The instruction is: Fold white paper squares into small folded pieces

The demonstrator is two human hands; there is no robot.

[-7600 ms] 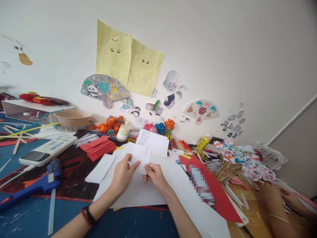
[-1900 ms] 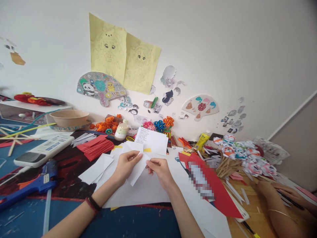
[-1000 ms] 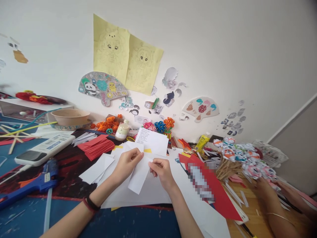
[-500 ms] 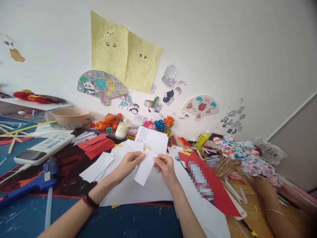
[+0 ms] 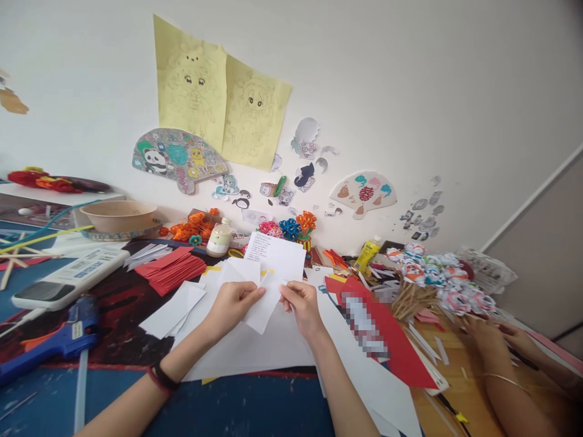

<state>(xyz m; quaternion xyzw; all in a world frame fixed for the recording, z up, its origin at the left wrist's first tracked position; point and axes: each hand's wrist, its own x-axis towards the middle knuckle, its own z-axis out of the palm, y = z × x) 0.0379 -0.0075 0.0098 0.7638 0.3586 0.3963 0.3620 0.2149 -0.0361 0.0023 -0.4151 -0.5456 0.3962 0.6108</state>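
A small white piece of paper (image 5: 264,312) is held up between my two hands above larger white sheets. My left hand (image 5: 234,308) pinches its left side with thumb and fingers. On the opposite edge, my right hand (image 5: 300,306) grips it between thumb and bent fingers. Behind it stands a white sheet with lines of writing (image 5: 277,255). Left of my hands lie several white paper pieces (image 5: 170,309) and a fanned stack of red paper rectangles (image 5: 170,270).
On the left lie a blue glue gun (image 5: 75,334) and a white power strip (image 5: 73,276). Red paper (image 5: 405,349) covers the right side. A bundle of paper flowers (image 5: 441,276) lies beyond it, and a co-worker's hands (image 5: 492,337) are at the far right.
My left hand's grip has shifted further down over the white paper, and its upper part now shows a folded edge. The view has swung slightly right; the co-worker's hands have moved too.
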